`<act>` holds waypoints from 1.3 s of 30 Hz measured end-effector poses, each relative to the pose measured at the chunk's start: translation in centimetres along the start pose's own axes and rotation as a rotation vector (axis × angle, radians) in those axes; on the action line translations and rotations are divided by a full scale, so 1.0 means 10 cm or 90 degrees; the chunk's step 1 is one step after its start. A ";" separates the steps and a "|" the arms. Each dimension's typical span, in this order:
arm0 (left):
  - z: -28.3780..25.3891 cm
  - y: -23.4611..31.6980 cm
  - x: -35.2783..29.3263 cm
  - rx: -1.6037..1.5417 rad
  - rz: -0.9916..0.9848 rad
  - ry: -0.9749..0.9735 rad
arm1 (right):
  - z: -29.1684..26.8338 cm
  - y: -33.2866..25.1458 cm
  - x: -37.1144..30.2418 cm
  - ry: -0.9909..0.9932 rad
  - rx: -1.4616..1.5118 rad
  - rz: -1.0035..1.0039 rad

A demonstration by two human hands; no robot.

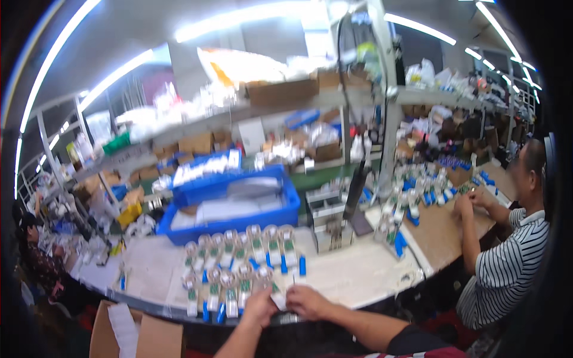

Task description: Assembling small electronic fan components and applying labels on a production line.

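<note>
At the near edge of the table, my left hand (261,306) is closed round a small circuit-board assembly (278,298) with a white block and a green part. Close against its right side, my right hand (307,302) has its fingers pinched together. A thin upright tip shows above those fingers, too blurred to name. Just beyond both hands stand rows of similar assemblies (245,285), each with a round pale top and a green board. Several carry blue cylindrical pieces (221,312). Part of the held assembly is hidden by my fingers.
Behind the rows sits a big blue bin (230,222) holding white sheets. A metal box-shaped fixture (327,224) stands right of it. An open cardboard box (160,338) is at lower left. A co-worker in a striped shirt (507,262) handles parts at right; another person (45,256) is far left.
</note>
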State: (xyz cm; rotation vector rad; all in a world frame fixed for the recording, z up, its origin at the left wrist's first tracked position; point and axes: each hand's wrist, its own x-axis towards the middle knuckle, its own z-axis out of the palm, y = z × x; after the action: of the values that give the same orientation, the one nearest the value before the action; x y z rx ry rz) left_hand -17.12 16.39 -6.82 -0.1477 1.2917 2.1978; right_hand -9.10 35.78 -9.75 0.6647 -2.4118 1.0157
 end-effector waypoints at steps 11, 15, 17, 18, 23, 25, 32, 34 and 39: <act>0.59 -0.54 0.28 -0.118 0.135 0.130 | -0.10 -0.30 0.01 0.068 0.364 0.403; 0.76 -0.74 0.30 -0.108 0.152 0.056 | 0.08 0.08 -0.16 0.246 -0.084 0.155; 0.76 -0.70 0.34 -0.106 0.173 0.026 | 0.15 0.10 -0.20 0.267 -0.129 0.134; 0.77 -0.68 0.38 -0.107 0.184 0.011 | 0.16 0.10 -0.21 0.273 -0.166 0.103; 0.50 -0.58 0.53 -0.075 0.223 -0.030 | 0.18 -0.10 -0.18 0.211 -0.141 0.059; 0.25 -0.57 0.54 -0.036 0.223 -0.039 | 0.16 -0.24 -0.14 0.165 0.059 0.127; 0.32 -0.80 0.68 -0.003 0.261 -0.089 | 0.30 -0.14 -0.15 0.227 0.080 0.115; 0.33 -0.85 0.70 0.023 0.285 -0.118 | 0.28 -0.19 -0.16 0.241 0.081 0.126; 0.10 -0.71 0.57 0.098 0.380 -0.134 | 0.27 -0.19 -0.14 0.219 0.106 0.136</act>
State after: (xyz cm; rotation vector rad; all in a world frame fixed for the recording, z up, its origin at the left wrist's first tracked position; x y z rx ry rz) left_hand -17.89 22.25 -13.84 0.5854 1.5093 2.4854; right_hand -7.40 32.97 -11.22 0.2578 -2.1421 1.3101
